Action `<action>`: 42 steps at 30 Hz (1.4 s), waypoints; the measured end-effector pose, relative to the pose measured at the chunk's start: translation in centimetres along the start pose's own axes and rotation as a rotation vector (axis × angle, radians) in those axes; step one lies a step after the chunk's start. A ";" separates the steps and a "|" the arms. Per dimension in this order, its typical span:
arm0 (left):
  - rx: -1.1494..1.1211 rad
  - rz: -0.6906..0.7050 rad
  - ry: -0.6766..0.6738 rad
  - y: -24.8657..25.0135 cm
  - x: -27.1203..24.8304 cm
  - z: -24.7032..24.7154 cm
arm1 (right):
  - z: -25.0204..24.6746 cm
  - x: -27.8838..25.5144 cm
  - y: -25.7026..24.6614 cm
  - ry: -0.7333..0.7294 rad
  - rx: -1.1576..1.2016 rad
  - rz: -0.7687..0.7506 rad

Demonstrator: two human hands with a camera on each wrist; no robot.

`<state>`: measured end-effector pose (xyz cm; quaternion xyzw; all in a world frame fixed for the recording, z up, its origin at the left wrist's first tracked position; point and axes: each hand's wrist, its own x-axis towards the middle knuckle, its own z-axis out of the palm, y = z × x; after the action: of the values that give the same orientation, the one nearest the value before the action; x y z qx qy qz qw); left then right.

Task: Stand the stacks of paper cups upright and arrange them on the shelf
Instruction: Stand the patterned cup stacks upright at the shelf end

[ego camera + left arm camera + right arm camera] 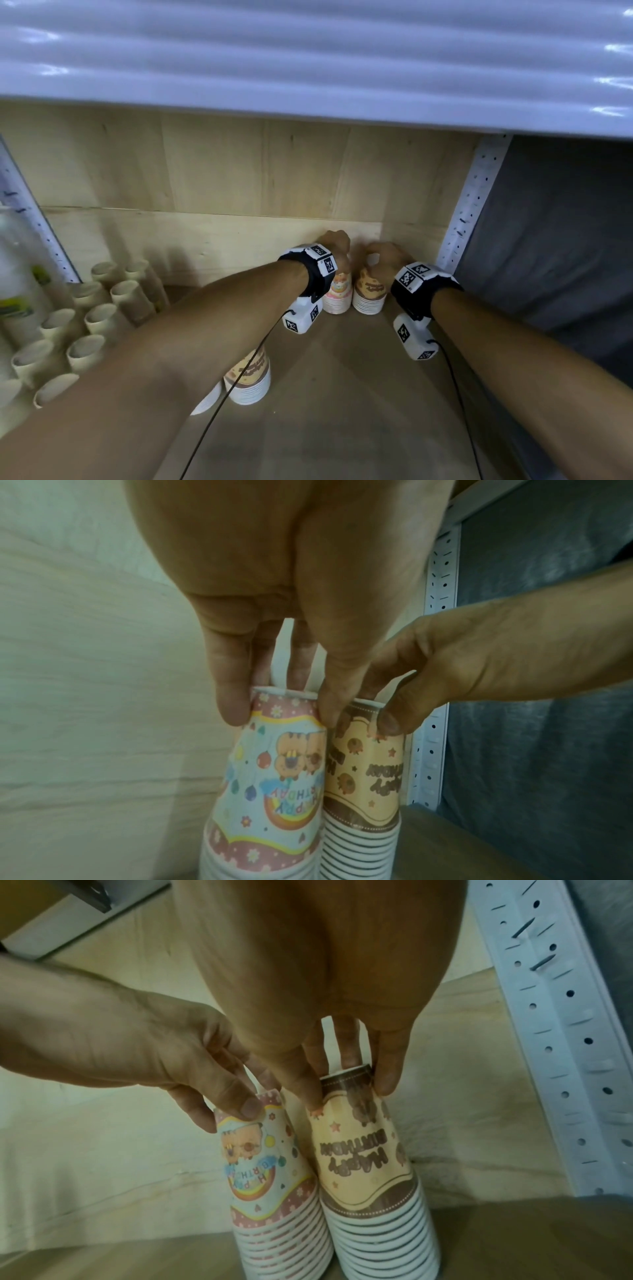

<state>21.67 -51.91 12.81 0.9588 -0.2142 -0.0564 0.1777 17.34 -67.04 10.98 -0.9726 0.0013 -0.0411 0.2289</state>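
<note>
Two upside-down stacks of paper cups stand side by side on the shelf point(342, 394) near its back right corner. My left hand point(337, 245) pinches the top of the pink and white stack point(339, 294) point(270, 791) point(270, 1177) from above. My right hand point(380, 255) pinches the top of the brown and cream stack point(370, 294) point(366, 791) point(366, 1164) the same way. Both stacks stand upright and touch each other. A third brown and cream stack point(250, 380) stands nearer, partly hidden under my left forearm, with a white stack point(207, 402) beside it.
Several plain cardboard tubes point(92, 318) lie packed at the left. A clear bottle point(17, 274) stands at the far left. The wooden back panel point(239, 178) is just behind the stacks. A perforated metal upright point(469, 205) bounds the right side.
</note>
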 end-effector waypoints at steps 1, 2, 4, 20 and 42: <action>-0.003 -0.004 0.000 0.0 0.0 0.1 | 0.1 0.1 0.1 0.000 0.005 0.000; -0.001 -0.008 0.000 0.0 0.0 0.1 | 0.3 0.2 0.2 0.006 0.015 0.005; 0.004 -0.012 0.001 0.1 0.0 0.2 | 0.6 0.4 0.2 0.019 0.036 0.015; 0.014 0.032 0.049 0.2 -3.1 -3.1 | -2.2 0.1 -1.6 0.002 -0.102 0.095; 0.174 -0.255 -0.107 -11.2 -18.7 -9.0 | 4.7 -6.8 -19.5 -0.426 -0.127 -0.218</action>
<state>10.80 -31.51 17.68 0.9856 -0.1042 -0.1107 0.0736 10.64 -47.34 14.98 -0.9661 -0.1494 0.1405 0.1566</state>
